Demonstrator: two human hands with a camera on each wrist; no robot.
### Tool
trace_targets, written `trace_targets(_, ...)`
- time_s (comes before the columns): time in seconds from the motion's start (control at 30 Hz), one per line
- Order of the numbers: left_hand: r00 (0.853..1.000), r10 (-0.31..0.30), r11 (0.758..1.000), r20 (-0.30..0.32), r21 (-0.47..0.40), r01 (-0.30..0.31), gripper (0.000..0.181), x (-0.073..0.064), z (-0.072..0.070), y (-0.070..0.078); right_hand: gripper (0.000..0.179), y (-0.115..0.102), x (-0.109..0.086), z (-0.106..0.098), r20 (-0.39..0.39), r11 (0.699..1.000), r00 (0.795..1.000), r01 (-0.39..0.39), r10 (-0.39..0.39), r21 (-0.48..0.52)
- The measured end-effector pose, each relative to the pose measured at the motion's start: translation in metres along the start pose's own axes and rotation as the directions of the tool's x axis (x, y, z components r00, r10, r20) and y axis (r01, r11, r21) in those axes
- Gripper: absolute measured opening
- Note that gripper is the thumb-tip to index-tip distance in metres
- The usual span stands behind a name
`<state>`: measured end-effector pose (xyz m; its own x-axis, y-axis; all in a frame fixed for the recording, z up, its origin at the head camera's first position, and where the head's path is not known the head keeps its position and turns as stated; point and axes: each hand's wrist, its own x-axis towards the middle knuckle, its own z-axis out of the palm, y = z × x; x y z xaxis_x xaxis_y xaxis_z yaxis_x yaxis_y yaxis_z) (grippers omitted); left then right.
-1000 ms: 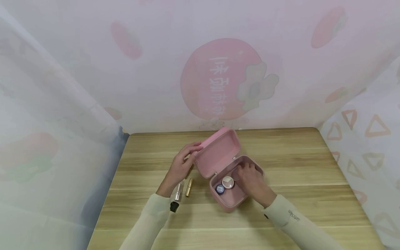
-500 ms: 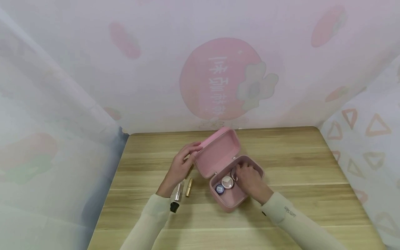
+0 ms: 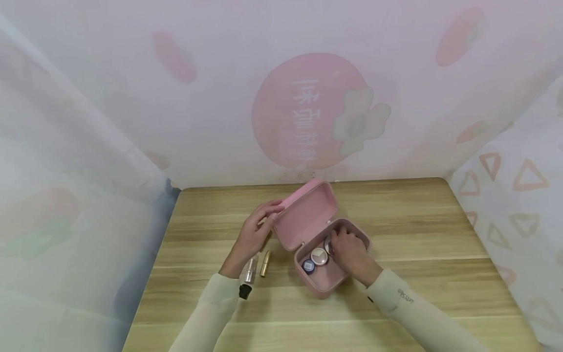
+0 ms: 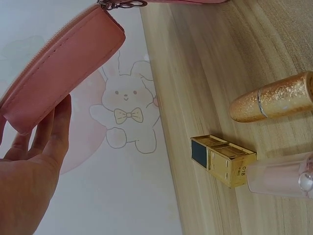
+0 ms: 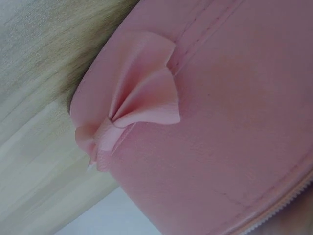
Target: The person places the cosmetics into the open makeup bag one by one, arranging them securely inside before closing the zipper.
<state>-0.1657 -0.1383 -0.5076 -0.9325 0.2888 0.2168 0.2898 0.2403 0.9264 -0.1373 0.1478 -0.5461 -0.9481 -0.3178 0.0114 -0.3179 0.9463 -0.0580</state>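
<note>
A pink zip-up makeup case [image 3: 323, 292] stands unzipped on the table, its lid [image 3: 305, 215] tipped back. My left hand [image 3: 252, 237] grips the lid's left edge; in the left wrist view its fingers [image 4: 57, 128] curl behind the pink lid [image 4: 68, 63]. Down inside the case, my right hand [image 3: 352, 252] has curled fingers over a round compact [image 3: 328, 246], mostly covered by the hand. Beside it lie a pale round compact [image 3: 319, 256] and a small blue-rimmed round pot [image 3: 309, 266]. The right wrist view is filled by the case's outer wall with a pink bow [image 5: 142, 93].
Left of the case lie a gold lipstick [image 3: 265, 264] and a clear, silver-based tube [image 3: 250, 270]. A gold rectangular lipstick [image 4: 222, 159] shows in the left wrist view. Printed curtains [image 3: 211, 112] enclose the wooden table [image 3: 409, 234] at the back and sides.
Within the case, my right hand has shifted slightly left and the compact under its fingers has turned, its rim now showing. My left hand keeps its place on the lid.
</note>
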Motion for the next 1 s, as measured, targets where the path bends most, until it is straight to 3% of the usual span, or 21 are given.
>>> trace_targets(0.3,1.000,-0.005,1.000,-0.006,-0.007,0.005,0.031,0.000,0.000,0.001,0.048,0.006,0.000,-0.011,0.102,1.000,0.995,-0.024,0.023,0.011)
trace_targets(0.5,1.000,0.005,1.000,-0.008,0.001,-0.005,0.031,0.001,0.000,0.002,0.037,0.017,-0.005,-0.018,0.064,0.997,0.996,0.052,-0.055,0.059)
trace_targets(0.73,1.000,0.005,1.000,-0.008,-0.010,-0.005,0.031,0.002,0.000,0.003,0.039,0.026,-0.007,-0.031,0.066,0.985,0.992,0.095,-0.105,0.143)
trace_targets(1.0,1.000,-0.002,1.000,-0.009,-0.006,0.002,0.031,0.001,0.001,0.003,0.034,0.043,-0.006,-0.036,-0.022,0.945,0.971,0.235,-0.237,0.228)
